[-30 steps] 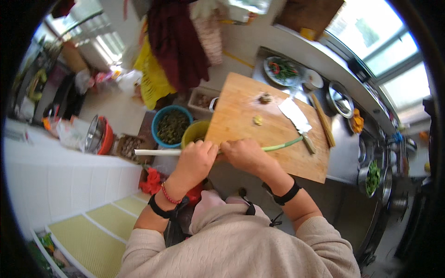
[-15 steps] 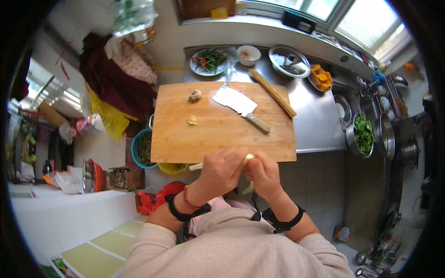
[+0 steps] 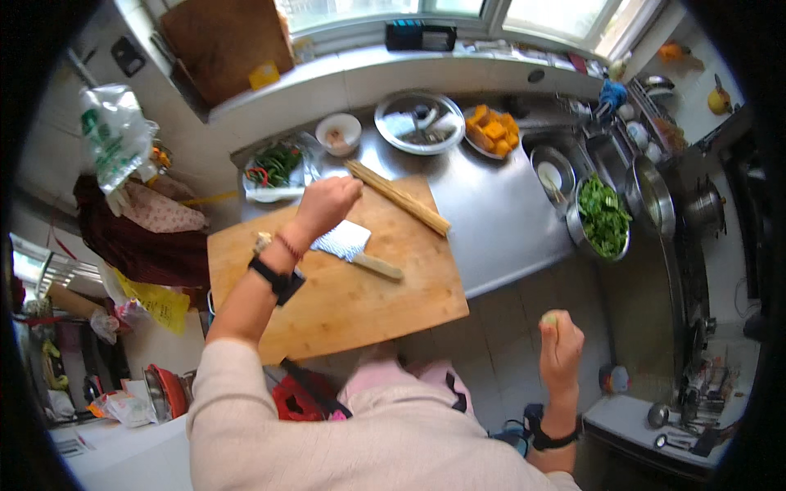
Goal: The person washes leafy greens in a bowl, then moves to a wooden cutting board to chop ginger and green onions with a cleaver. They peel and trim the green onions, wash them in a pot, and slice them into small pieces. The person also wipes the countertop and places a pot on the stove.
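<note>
My left hand (image 3: pixel 326 204) is closed in a fist over the far part of the wooden cutting board (image 3: pixel 327 311), close to the plate of green and red peppers (image 3: pixel 277 166). What it holds is unclear: a white strip beside it may be a handle or the plate's rim. Below the hand a cleaver (image 3: pixel 348 243) lies flat on the board. Garlic (image 3: pixel 262 241) shows partly behind my wrist. Out to the right, off the board and above the floor, my right hand (image 3: pixel 562 352) is closed on a small pale green vegetable piece (image 3: pixel 550 319), mostly hidden by the fingers.
A bundle of dried yellow sticks (image 3: pixel 401 199) lies across the board's right corner. Behind it stand a white bowl (image 3: pixel 338 133), a lidded steel pan (image 3: pixel 419 123) and orange squash pieces (image 3: pixel 491 131). Leafy greens (image 3: pixel 603 217) fill a bowl by the sink (image 3: pixel 607 155) at right.
My hands were together at the board's near edge around the pale green piece. The left has moved far forward over the board, the right out to the right with the piece. The view has turned.
</note>
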Tool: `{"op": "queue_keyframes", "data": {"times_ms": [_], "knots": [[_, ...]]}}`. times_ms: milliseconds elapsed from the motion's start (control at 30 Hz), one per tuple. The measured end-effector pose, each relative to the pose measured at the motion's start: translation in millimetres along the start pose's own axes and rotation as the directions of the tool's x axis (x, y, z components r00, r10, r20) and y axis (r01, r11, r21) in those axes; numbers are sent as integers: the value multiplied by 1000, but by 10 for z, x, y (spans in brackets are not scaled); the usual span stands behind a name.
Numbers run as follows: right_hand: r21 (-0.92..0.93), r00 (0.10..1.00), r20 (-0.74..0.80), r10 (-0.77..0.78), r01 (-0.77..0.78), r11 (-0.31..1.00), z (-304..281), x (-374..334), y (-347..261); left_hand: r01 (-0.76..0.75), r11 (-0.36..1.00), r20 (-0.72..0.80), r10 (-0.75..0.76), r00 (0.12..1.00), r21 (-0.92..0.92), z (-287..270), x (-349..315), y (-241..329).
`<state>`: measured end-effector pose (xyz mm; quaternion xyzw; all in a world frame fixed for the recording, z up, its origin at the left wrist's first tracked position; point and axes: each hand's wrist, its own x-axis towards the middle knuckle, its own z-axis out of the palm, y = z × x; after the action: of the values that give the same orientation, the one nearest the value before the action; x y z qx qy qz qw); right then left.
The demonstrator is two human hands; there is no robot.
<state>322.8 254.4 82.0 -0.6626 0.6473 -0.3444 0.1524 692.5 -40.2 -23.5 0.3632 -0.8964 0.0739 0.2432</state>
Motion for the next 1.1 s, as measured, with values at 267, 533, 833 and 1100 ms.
{"op": "queue_keyframes", "data": {"times_ms": [267, 533, 833, 1100], "knots": [[-124, 989, -42, 140, -144, 982, -241, 157, 544, 223, 932, 374, -323, 870, 286, 1169, -120, -401], [962, 979, -82, 186, 29, 272, -1666, 902, 1208, 235, 512, 191, -139, 972, -826, 677, 1642, 2209], [956, 999, 30, -32, -19, 292, -2471, 2405, 2460, 471, -355, 433, 186, 882, -807, 788, 3324, 4320], [525, 926, -80, 370, -276, 805, -3634, 3035, 4201, 576, 229, 512, -285, 810, -785, 1515, 4437, 3725]]}}
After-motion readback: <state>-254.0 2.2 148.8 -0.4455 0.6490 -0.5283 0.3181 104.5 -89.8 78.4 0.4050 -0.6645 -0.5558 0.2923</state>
